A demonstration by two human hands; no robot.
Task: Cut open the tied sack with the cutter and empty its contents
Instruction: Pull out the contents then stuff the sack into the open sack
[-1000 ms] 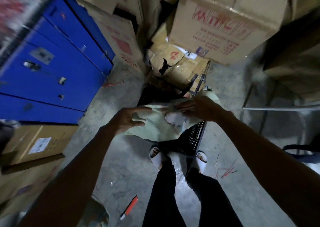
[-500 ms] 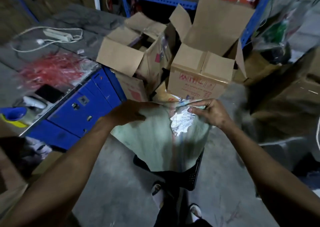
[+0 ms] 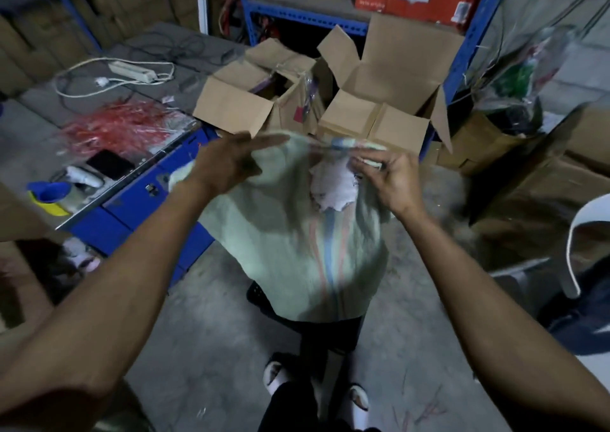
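Sack (image 3: pixel 297 250) hangs upended, long axis vertical, mouth down over the crate (image 3: pixel 264 303). Both hands hold its top edge: left hand (image 3: pixel 227 164) flat on the left corner, right hand (image 3: pixel 389 180) pinching the right.

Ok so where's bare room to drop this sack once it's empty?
Bare floor lies between the blue cabinet and the crate under the sack, and floor to the right before the white chair. The bench and the open boxes are crowded.
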